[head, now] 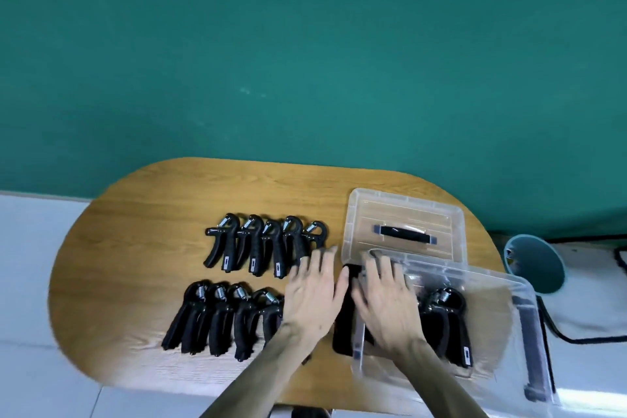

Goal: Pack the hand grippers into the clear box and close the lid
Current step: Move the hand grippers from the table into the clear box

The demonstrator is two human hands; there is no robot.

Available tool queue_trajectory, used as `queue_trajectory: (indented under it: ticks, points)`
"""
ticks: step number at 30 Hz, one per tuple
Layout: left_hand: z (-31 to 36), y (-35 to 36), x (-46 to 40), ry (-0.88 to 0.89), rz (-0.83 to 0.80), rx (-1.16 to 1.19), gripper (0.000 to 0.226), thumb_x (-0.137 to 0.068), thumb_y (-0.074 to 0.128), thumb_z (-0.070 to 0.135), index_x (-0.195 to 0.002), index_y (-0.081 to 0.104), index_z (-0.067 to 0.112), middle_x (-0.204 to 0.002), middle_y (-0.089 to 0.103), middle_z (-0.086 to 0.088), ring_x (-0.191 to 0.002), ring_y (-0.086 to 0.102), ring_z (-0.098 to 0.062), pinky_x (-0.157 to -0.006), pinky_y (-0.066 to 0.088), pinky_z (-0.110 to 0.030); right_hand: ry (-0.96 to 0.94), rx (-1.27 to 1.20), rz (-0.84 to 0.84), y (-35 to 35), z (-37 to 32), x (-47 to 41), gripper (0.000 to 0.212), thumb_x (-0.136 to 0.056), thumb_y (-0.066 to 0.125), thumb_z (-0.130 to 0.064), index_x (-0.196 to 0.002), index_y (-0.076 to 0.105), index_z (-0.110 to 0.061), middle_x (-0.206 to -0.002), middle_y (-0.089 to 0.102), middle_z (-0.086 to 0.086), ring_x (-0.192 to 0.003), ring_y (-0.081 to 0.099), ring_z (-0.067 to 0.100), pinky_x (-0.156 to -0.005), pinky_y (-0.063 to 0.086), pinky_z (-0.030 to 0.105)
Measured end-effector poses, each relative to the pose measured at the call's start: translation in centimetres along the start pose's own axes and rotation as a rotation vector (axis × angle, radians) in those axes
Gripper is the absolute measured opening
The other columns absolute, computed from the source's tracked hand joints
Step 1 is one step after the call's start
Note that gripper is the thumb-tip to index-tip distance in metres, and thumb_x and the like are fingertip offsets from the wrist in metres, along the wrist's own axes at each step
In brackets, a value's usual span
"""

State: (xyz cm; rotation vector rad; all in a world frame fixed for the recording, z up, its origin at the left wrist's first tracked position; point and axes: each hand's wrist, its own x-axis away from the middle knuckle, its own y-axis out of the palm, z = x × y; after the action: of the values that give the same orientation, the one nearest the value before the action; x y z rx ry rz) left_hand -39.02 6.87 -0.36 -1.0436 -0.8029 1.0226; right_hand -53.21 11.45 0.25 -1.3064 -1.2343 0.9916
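Observation:
The clear box (pixel 502 285) stands at the table's front right, with one black hand gripper (pixel 448 319) lying inside it. Its clear lid (pixel 359 214), with a black handle, lies flat just behind it. Two rows of several black hand grippers lie to the left, a back row (pixel 258 244) and a front row (pixel 217 319). My left hand (pixel 312 295) is flat with fingers spread beside the box's left wall. My right hand (pixel 386 302) reaches palm down over the box's left end, fingers extended. Between the thumbs sits a black shape (pixel 342 326); I cannot tell whether it is a gripper or the box's clasp.
The oval wooden table (pixel 142 234) stands against a green wall. A teal bin (pixel 539 265) sits on the floor to the right, near a black cable (pixel 583 338). The box's right end carries a dark clasp (pixel 532 360).

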Motion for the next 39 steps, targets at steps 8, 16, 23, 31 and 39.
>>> queue_trajectory:
  ticks: [8,16,23,31,39]
  points:
    - [-8.9,-2.4,1.5,-0.142,-0.04,-0.006,0.048,-0.102,0.027,0.048,-0.13,0.054,0.02,-0.113,0.066,-0.001,-0.1,0.065,-0.022,-0.08,0.054,-0.036,-0.077,0.027,-0.074,1.6,-8.1,-2.4,0.046,-0.09,0.063,-0.034,-0.131,0.054,-0.015,-0.11,0.058,0.009,-0.09,0.058,0.03,-0.074,0.052,0.043]
    - [-18.9,-2.6,3.6,-0.283,-0.252,-0.007,0.047,-0.106,0.014,0.045,-0.143,0.033,0.022,-0.138,0.05,-0.002,-0.122,0.05,-0.02,-0.105,0.038,-0.037,-0.104,0.066,-0.268,4.4,-15.7,-4.7,0.048,-0.092,0.055,-0.037,-0.135,0.052,-0.016,-0.123,0.057,0.009,-0.102,0.058,0.031,-0.083,0.051,0.044]
    - [-25.2,-1.3,4.8,-0.339,-0.344,0.015,0.05,-0.104,0.007,0.047,-0.14,0.03,0.02,-0.137,0.048,-0.006,-0.12,0.048,-0.022,-0.108,0.037,-0.041,-0.13,0.015,-0.339,8.0,-21.1,-7.0,0.053,-0.099,0.041,-0.042,-0.147,0.035,-0.02,-0.138,0.045,0.006,-0.12,0.048,0.029,-0.098,0.043,0.044]
    - [-29.1,1.0,5.0,-0.337,-0.303,0.011,0.054,-0.106,0.01,0.046,-0.135,0.042,0.014,-0.133,0.052,-0.009,-0.117,0.049,-0.024,-0.101,0.041,-0.04,-0.155,0.051,-0.383,11.5,-25.2,-9.7,0.053,-0.102,0.038,-0.041,-0.149,0.03,-0.019,-0.143,0.04,0.006,-0.122,0.044,0.027,-0.099,0.042,0.042]
    - [-30.8,5.3,8.2,-0.392,-0.305,0.166,0.065,-0.104,0.006,0.056,-0.157,0.008,0.018,-0.167,0.006,-0.006,-0.149,0.019,-0.024,-0.119,0.026,-0.047,-0.187,0.044,-0.359,15.1,-28.3,-12.9,0.053,-0.103,0.041,-0.036,-0.151,0.031,-0.017,-0.158,0.026,0.014,-0.146,0.025,0.038,-0.106,0.04,0.055]
